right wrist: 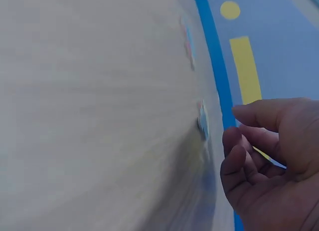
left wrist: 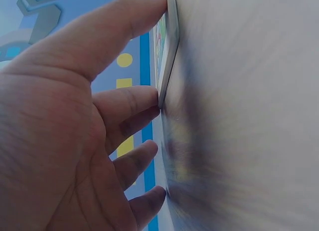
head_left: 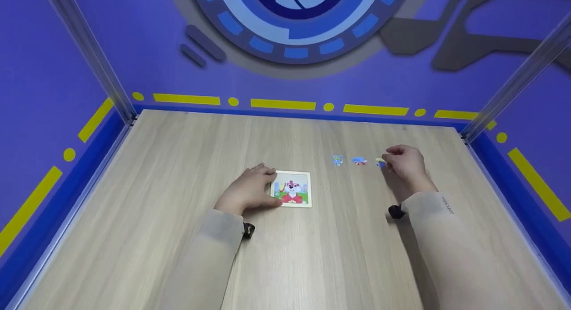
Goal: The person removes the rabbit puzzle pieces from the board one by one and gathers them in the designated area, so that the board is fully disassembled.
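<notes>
Near the middle of the table lies a square puzzle board (head_left: 291, 198) with a pale frame and a cartoon animal in red. My left hand (head_left: 250, 188) holds it at its left side, thumb at the near corner and index finger at the far corner. The left wrist view shows both fingertips against the board's edge (left wrist: 170, 61). My right hand (head_left: 407, 163) hovers at the rightmost puzzle piece (head_left: 380, 162), fingers loosely bent. In the right wrist view a gap separates the fingers from that piece (right wrist: 203, 122), which lies on the table.
Two more puzzle pieces lie in a row to the left of the right hand: a blue and green one (head_left: 337, 160) and a blue and red one (head_left: 359, 161). Blue-purple walls (head_left: 147, 69) enclose the wooden table (head_left: 178, 154) at the back and sides.
</notes>
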The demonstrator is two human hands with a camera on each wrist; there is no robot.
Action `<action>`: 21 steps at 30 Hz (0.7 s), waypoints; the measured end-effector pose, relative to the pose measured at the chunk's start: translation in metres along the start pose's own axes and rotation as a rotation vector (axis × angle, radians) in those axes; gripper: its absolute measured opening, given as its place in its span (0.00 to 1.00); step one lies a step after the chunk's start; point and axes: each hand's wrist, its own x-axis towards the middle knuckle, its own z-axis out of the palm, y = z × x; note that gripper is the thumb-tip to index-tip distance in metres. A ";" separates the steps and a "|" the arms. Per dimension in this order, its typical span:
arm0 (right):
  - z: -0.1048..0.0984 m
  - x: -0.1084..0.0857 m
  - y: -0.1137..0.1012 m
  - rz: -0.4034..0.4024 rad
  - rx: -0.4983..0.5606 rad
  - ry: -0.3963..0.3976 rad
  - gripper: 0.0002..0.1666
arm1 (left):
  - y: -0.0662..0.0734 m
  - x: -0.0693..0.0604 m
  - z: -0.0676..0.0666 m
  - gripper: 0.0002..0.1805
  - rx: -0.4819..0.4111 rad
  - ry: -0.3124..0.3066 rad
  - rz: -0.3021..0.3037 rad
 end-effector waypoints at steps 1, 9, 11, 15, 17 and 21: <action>0.002 -0.001 -0.003 -0.010 0.004 0.013 0.27 | 0.000 0.000 0.000 0.52 -0.001 0.001 0.002; 0.031 -0.024 -0.039 -0.155 0.023 -0.005 0.27 | 0.002 -0.001 0.000 0.51 -0.027 0.007 -0.009; 0.041 -0.031 -0.049 -0.188 0.054 -0.028 0.27 | 0.003 -0.002 0.000 0.52 -0.030 0.009 -0.015; 0.064 -0.044 -0.069 -0.234 0.144 -0.064 0.26 | 0.003 -0.003 0.000 0.52 -0.027 0.007 -0.022; 0.076 -0.051 -0.078 -0.239 0.183 -0.061 0.24 | 0.003 -0.003 0.000 0.52 -0.026 0.007 -0.019; 0.097 -0.062 -0.096 -0.233 0.233 -0.061 0.22 | 0.002 -0.003 0.001 0.52 -0.028 0.008 -0.020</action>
